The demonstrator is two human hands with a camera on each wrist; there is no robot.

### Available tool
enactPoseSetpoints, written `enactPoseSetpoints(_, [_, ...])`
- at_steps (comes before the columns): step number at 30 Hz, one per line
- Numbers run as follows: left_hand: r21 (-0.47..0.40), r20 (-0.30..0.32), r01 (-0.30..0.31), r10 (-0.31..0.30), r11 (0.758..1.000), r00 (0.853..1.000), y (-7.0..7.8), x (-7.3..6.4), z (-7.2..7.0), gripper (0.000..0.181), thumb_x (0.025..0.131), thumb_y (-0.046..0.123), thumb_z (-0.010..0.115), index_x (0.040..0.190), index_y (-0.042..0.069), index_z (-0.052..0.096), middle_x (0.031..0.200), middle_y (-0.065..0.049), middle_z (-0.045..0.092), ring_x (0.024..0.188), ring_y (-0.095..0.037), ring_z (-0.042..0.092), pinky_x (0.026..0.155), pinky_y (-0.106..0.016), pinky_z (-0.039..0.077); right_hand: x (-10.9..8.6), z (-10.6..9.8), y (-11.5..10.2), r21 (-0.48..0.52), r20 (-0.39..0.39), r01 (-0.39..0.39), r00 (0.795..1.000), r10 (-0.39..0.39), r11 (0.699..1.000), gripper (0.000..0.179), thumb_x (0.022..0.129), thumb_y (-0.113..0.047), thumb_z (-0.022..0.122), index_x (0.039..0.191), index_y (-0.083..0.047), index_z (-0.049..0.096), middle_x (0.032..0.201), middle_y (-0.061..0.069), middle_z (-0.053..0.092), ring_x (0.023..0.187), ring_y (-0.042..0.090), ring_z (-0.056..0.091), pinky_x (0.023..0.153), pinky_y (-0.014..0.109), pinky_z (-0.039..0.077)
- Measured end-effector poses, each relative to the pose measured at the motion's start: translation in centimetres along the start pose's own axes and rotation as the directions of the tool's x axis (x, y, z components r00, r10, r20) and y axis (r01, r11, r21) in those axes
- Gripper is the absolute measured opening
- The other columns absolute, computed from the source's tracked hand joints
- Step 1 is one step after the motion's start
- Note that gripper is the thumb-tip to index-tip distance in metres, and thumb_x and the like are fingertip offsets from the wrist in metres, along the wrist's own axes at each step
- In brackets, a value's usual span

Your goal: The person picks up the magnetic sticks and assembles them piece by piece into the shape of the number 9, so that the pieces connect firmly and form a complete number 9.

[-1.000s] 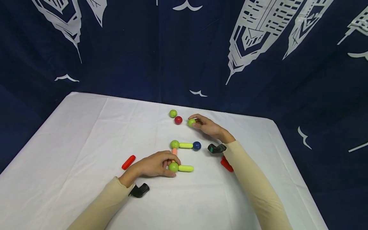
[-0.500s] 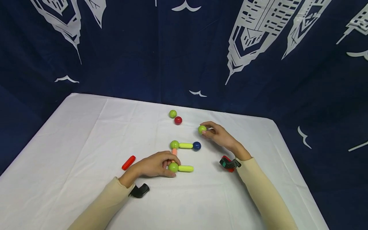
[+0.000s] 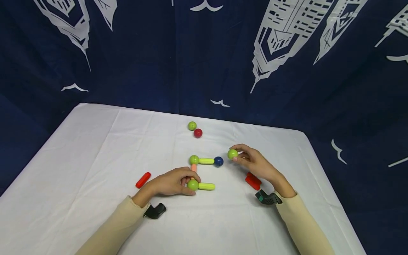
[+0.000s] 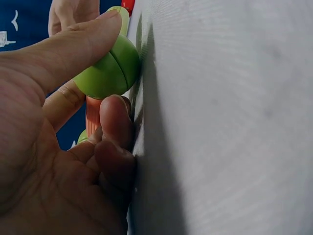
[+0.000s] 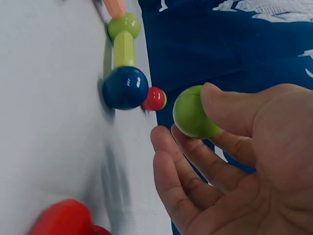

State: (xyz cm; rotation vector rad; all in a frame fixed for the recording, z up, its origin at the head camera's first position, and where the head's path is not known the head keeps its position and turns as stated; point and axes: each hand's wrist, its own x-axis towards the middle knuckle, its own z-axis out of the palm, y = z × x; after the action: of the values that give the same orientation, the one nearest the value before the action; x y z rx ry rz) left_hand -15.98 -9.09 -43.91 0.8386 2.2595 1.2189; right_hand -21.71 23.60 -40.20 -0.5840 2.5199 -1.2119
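My left hand point(image 3: 176, 181) holds the near green ball point(image 4: 110, 71) of a joined toy piece between thumb and fingers. From that ball a yellow-green stick point(image 3: 206, 186) points right, and an orange stick point(image 3: 193, 168) runs back to a second green ball point(image 3: 194, 159). Another yellow-green stick point(image 3: 206, 161) links that one to a dark blue ball point(image 3: 218, 162). Raised above the table, right of the blue ball, my right hand point(image 3: 255, 162) pinches a loose green ball point(image 5: 191, 112) between thumb and fingers, as the right wrist view shows.
Toward the back of the white table point(image 3: 127, 141) lie a green ball point(image 3: 192, 125) and a red ball point(image 3: 198, 133). One red stick point(image 3: 143, 180) lies left of my left hand. More red pieces point(image 3: 253, 181) lie by my right forearm. A dark blue printed cloth point(image 3: 143, 53) hangs behind.
My right hand has carried its green ball from beside the red ball rightward and toward me. The left hand and the joined piece have stayed in place.
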Motion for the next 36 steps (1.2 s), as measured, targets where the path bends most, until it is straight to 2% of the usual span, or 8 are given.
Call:
enactPoseSetpoints(5, [-0.019,0.008,0.004,-0.004,1.0,1.0,-0.1,-0.1,0.1,0.029,0.086,0.022,0.08,0.113,0.02,0.069,0.088,-0.002,0.05,0.074,-0.01,0.047,0.067,-0.021,0.038,-1.5,1.0,-0.1,-0.031,0.041,0.084,0.996,-0.083,0.996,0.037,0.094,-0.022,0.072,0.128,-0.011,0.062,0.117,0.005,0.068,0.099,0.021,0.067,0.085,0.028,0.054])
enactPoseSetpoints(9, [-0.023,0.011,0.005,-0.005,1.0,1.0,-0.3,-0.1,0.3,0.029,0.086,0.023,0.08,0.113,0.021,0.068,0.088,-0.003,0.051,0.074,-0.01,0.047,0.066,-0.021,0.038,-2.2,1.8,-0.3,-0.041,0.106,0.121,0.988,-0.116,0.992,0.037,0.09,-0.021,0.076,0.124,-0.014,0.065,0.113,0.0,0.067,0.094,0.017,0.066,0.085,0.027,0.053])
enactPoseSetpoints(15, [-0.003,0.001,0.001,-0.001,1.0,1.0,-0.3,0.1,0.2,0.029,0.087,0.023,0.08,0.113,0.021,0.068,0.087,-0.002,0.05,0.073,-0.01,0.047,0.066,-0.021,0.038,-2.2,2.8,-0.6,-0.063,0.196,0.176,0.967,-0.161,0.982,0.036,0.089,-0.023,0.078,0.121,-0.013,0.065,0.11,-0.001,0.067,0.088,0.014,0.063,0.083,0.027,0.054])
enactPoseSetpoints(21, [0.0,0.0,0.004,-0.004,1.0,1.0,-0.1,0.1,0.0,0.029,0.087,0.023,0.08,0.113,0.02,0.068,0.087,-0.001,0.05,0.073,-0.01,0.047,0.066,-0.021,0.038,-2.0,3.5,-0.8,-0.106,0.253,0.215,0.95,-0.183,0.971,0.033,0.088,-0.021,0.079,0.117,-0.012,0.066,0.105,-0.003,0.067,0.086,0.009,0.062,0.083,0.031,0.055])
enactPoseSetpoints(27, [0.0,0.003,-0.005,0.005,1.0,1.0,0.0,0.1,0.0,0.029,0.087,0.023,0.08,0.114,0.019,0.068,0.087,-0.001,0.05,0.073,-0.01,0.047,0.066,-0.021,0.038,-2.1,3.9,-1.0,-0.125,0.264,0.235,0.944,-0.196,0.964,0.033,0.087,-0.019,0.079,0.116,-0.01,0.066,0.105,-0.003,0.068,0.086,0.008,0.063,0.082,0.03,0.055])
enactPoseSetpoints(36, [-0.002,0.002,-0.016,0.016,1.0,1.0,-0.1,0.1,0.0,0.03,0.088,0.022,0.078,0.115,0.018,0.068,0.087,-0.001,0.05,0.073,-0.009,0.046,0.066,-0.02,0.038,-2.1,4.2,-1.3,-0.119,0.277,0.209,0.946,-0.169,0.971,0.035,0.087,-0.021,0.079,0.118,-0.011,0.066,0.108,-0.003,0.067,0.088,0.008,0.063,0.085,0.03,0.055])
